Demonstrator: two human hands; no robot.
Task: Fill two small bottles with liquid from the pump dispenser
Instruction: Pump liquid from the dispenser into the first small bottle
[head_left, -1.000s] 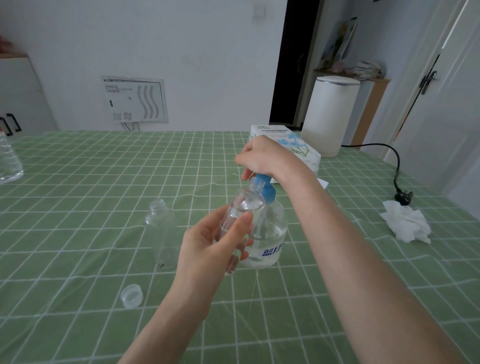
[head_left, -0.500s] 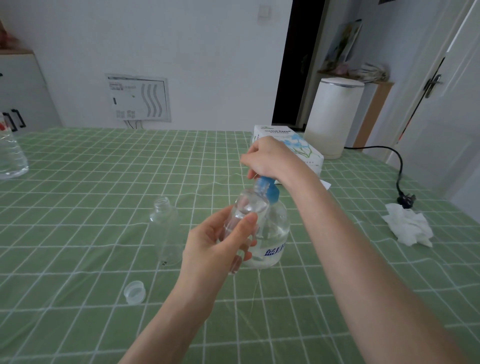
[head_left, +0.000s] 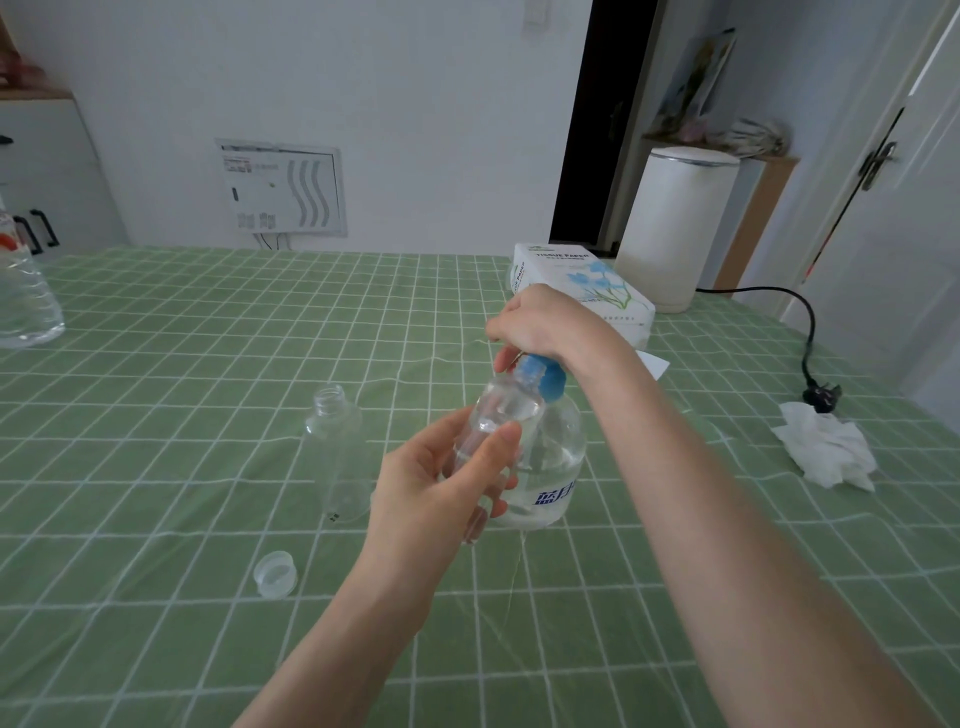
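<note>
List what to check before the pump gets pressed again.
1. Grip on the bottle being filled: the left hand is wrapped around the small bottle. Ok.
2. Bottle mouth lined up under the nozzle: the right hand hides it. Cannot tell.
3. Hand on the pump: the right hand is curled over the top of the pump dispenser. Ok.
4. Liquid left in the dispenser: clear liquid shows in its lower part. Ok.
5. Fill level in the small bottle: the clear walls and fingers make it unreadable. Cannot tell.
6. Second bottle ready: it stands upright and uncapped on the table, with a cap lying nearby. Ok.
</note>
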